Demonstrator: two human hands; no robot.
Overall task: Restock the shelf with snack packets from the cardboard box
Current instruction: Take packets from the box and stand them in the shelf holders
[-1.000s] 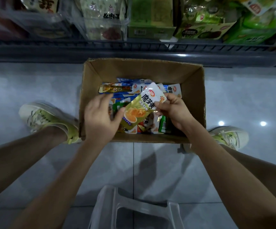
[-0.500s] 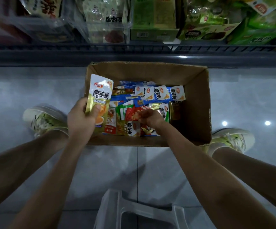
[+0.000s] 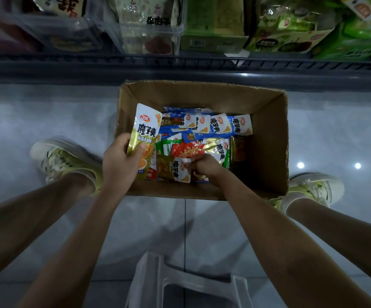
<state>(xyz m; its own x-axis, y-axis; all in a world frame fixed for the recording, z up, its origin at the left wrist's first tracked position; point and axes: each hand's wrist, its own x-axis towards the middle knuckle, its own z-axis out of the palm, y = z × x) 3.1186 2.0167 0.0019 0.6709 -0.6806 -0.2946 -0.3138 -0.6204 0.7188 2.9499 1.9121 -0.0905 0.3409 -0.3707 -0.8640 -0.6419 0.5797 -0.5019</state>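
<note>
An open cardboard box (image 3: pixel 266 138) stands on the floor between my feet, holding several snack packets (image 3: pixel 217 125) in blue, green, red and gold. My left hand (image 3: pixel 120 163) grips a gold and white snack packet (image 3: pixel 145 130) upright over the box's left side. My right hand (image 3: pixel 204 166) reaches into the box and pinches the white end of a green-gold packet (image 3: pixel 175 170) lying near the front wall. Its fingertips are hidden behind the packet. The shelf (image 3: pixel 180 67) runs across the top of the view with packaged goods on it.
A white plastic stool (image 3: pixel 186 283) sits below me at the bottom centre. My two shoes (image 3: pixel 62 161) (image 3: pixel 313 190) flank the box on the grey tiled floor. Clear bins (image 3: pixel 144 38) and green cartons (image 3: pixel 213 30) fill the shelf behind a dark rail.
The gold packet passed from both hands into my left hand and moved to the box's left side. My right hand dropped into the box and took hold of another packet.
</note>
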